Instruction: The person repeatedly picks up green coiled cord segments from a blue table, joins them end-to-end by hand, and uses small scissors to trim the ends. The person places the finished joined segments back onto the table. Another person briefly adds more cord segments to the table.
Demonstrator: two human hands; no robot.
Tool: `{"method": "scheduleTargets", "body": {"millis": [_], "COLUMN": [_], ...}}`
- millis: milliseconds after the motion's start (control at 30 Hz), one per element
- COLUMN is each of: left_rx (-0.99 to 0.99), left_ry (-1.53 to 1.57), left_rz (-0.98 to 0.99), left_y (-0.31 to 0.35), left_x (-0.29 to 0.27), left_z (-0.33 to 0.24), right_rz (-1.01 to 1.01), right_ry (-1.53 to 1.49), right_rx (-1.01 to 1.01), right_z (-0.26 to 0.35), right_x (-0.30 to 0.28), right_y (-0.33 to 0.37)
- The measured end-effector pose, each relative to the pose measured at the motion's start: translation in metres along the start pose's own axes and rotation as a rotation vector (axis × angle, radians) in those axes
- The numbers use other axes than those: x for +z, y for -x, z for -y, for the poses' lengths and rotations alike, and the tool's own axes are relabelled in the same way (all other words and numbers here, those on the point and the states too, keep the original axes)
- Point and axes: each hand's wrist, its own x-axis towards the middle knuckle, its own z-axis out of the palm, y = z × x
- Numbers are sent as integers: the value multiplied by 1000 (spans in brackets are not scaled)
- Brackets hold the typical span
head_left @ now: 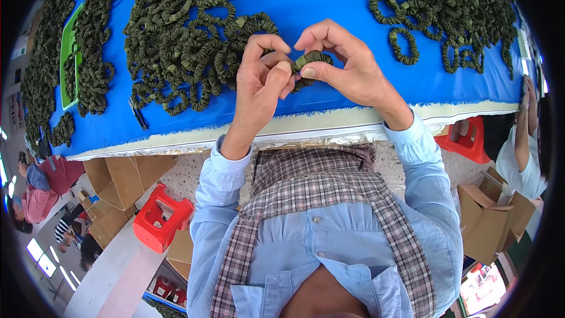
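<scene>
A dark green scrunchie is held between my two hands, just above the blue-covered table. My right hand pinches it, with the thumb on its near side and the index finger arched above. My left hand is closed at the scrunchie's left end, thumb and fingertips pressed together there. Part of the scrunchie is hidden behind my fingers. Beyond my left hand lies a large pile of similar scrunchies. Another pile spreads at the right, with a single scrunchie at its near edge.
Near the table's front edge lies a small dark tool. A green tray sits among more scrunchies at the far left. Red stools and cardboard boxes stand below. Other people are at both sides.
</scene>
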Motion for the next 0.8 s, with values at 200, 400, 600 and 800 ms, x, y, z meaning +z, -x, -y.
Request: {"method": "scheduleTargets", "body": {"millis": [200,400,600,800], "left_rx": [38,118,79,80], "left_ry": [-198,-202,-108,-96], "left_rz": [-11,-66,-11,4], "left_y": [0,5,3,1], "left_x": [-14,-11,-2,-7], "left_z": [10,8,15,14], "right_rz": [44,-12,-100,-118], "right_ry": [-488,-185,256,164], "right_rx": [199,96,-65,-117], "right_z": [3,5,4,-5], "right_x": [3,2,11,9], "right_y": [3,1,4,4]}}
